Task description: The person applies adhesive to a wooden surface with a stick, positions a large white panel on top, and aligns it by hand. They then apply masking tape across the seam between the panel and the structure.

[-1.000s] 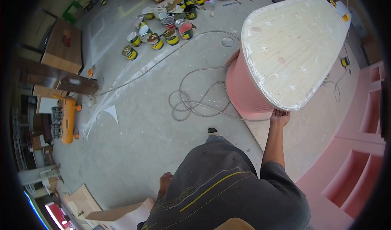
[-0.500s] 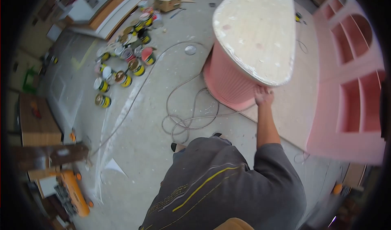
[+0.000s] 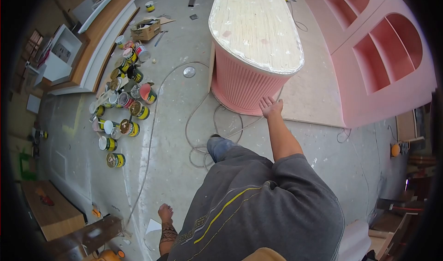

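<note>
My right hand (image 3: 271, 107) is stretched forward with its palm turned up and fingers spread, holding nothing. Just beyond it stands a pink counter (image 3: 244, 83) with a fluted, rounded end; in this view the fingertips overlap its lower side. The counter's top (image 3: 256, 27) is pale and streaky, with white patches along the rim. Low at my left side hangs my left hand (image 3: 165, 212), its fingers curled in and nothing showing in them, above the concrete floor.
A thin hose (image 3: 187, 122) lies in loops on the floor by my foot. Several paint cans (image 3: 130, 128) cluster at left, near a cardboard box (image 3: 146, 30). Pink arched shelving (image 3: 355, 105) stands at right on a board (image 3: 314, 108). A wooden-topped counter (image 3: 99, 41) stands far left.
My right hand has come away from the counter's upper edge and turned palm up. My left hand has come into view, and the camera view has shifted.
</note>
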`<state>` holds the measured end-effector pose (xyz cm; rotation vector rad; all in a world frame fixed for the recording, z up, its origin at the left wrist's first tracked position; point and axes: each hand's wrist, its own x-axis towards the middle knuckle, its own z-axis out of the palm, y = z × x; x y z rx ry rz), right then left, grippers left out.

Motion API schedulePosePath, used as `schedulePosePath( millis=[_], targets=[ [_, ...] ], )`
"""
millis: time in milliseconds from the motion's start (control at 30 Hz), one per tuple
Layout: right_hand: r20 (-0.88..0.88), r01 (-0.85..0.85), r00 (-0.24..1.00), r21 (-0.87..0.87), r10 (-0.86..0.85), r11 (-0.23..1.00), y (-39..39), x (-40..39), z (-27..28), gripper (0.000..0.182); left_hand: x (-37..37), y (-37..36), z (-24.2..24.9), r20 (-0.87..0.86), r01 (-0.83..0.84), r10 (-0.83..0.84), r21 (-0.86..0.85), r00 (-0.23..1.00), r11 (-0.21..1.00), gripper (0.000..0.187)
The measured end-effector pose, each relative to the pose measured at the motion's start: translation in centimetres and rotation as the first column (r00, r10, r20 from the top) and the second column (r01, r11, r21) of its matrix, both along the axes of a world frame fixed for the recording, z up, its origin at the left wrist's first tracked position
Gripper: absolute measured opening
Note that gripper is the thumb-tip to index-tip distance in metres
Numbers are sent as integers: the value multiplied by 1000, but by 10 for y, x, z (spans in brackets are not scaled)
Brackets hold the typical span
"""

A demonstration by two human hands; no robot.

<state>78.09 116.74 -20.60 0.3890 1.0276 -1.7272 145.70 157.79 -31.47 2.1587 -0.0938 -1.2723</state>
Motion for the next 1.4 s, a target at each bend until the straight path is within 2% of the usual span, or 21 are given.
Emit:
schedulePosePath(
  millis=[200,267,400,433,500,533,600,633,700,733,800,833,900,1067,1133,1200,1233,1267,1300,1333,1400],
  targets=[
    [-1,137,991,-31,-137,990,-31,-25,-10,89,-42,-84,-1,-200,177,-184,-54,962,983,32],
    [18,249,968,-9,-249,968,-51,-33,-5,88,-50,-119,25,-83,511,-512,-42,855,859,23],
    [67,534,845,-58,-531,843,-100,-69,-24,84,-24,-170,18,62,627,-624,-80,779,775,20],
    [50,609,793,-73,-607,790,-112,-81,-31,83,-21,-189,31,120,697,-690,-22,714,717,24],
    [-133,638,762,-15,-634,770,-121,-101,-44,80,-9,-220,56,202,809,-812,121,547,575,33],
    [-155,644,756,4,-636,765,-121,-110,-49,80,26,-210,27,201,812,-821,148,534,564,33],
    [-172,663,742,40,-648,748,-121,-111,-51,80,44,-257,23,402,986,-915,136,39,101,28],
    [-146,680,726,8,-672,733,-119,-109,-41,80,60,-274,27,396,985,-918,148,21,86,28],
    [-125,704,703,-17,-700,710,-114,-107,-31,81,77,-317,49,234,952,-940,120,248,281,26],
    [-93,708,703,-3,-705,706,-110,-108,-29,82,77,-344,51,228,954,-944,124,240,273,26],
    [-37,695,717,-33,-696,718,-109,-104,-21,83,74,-400,54,40,780,-793,156,608,606,28],
    [-37,699,713,-33,-700,714,-109,-101,-17,83,71,-428,56,40,784,-797,157,603,601,28],
    [-33,671,739,-50,-673,740,-106,-97,-17,84,59,-485,68,-86,501,-494,122,865,857,34],
    [-31,707,705,-41,-709,706,-111,-66,-17,86,65,-579,53,-118,627,-617,83,778,775,36],
    [-89,745,666,33,-741,666,-117,-41,-18,88,72,-612,55,-149,678,-665,53,732,734,36],
    [-90,760,646,-8,-758,650,-121,-14,-22,88,84,-645,63,-118,816,-808,84,577,571,33],
    [-88,764,639,-39,-764,644,-123,3,-29,88,105,-663,52,-113,830,-822,73,558,553,33],
    [-26,760,639,-133,-768,637,-120,17,-41,85,141,-679,31,281,999,-959,-5,33,32,30],
    [-27,781,611,-147,-791,608,-124,39,-41,85,171,-695,1,621,864,-642,122,-450,-489,28],
    [19,770,633,-124,-774,626,-132,67,-36,85,189,-705,-31,402,967,-885,4,-234,-255,24],
    [52,745,667,-22,-743,667,-134,116,-39,85,221,-742,-20,450,920,-825,-21,-342,-392,21]
  ],
)
